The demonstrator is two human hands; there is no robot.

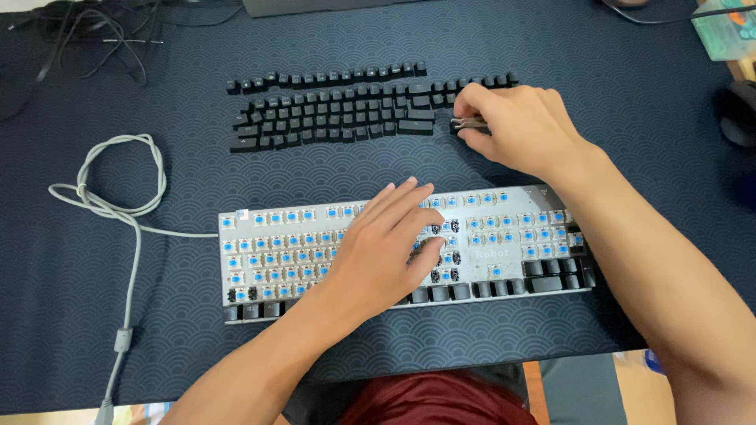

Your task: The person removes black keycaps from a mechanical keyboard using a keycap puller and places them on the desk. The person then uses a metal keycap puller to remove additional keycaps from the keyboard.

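Left hand (386, 248) flat on keyboard (504, 264); right hand (516, 126) pinching keycap puller (466, 123).

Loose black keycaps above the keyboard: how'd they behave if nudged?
The keycaps look small and light, so a nudge would probably scatter the rows. Squat and flat-based, they'd likely slide on the mat, not roll. Rigid plastic, probably.
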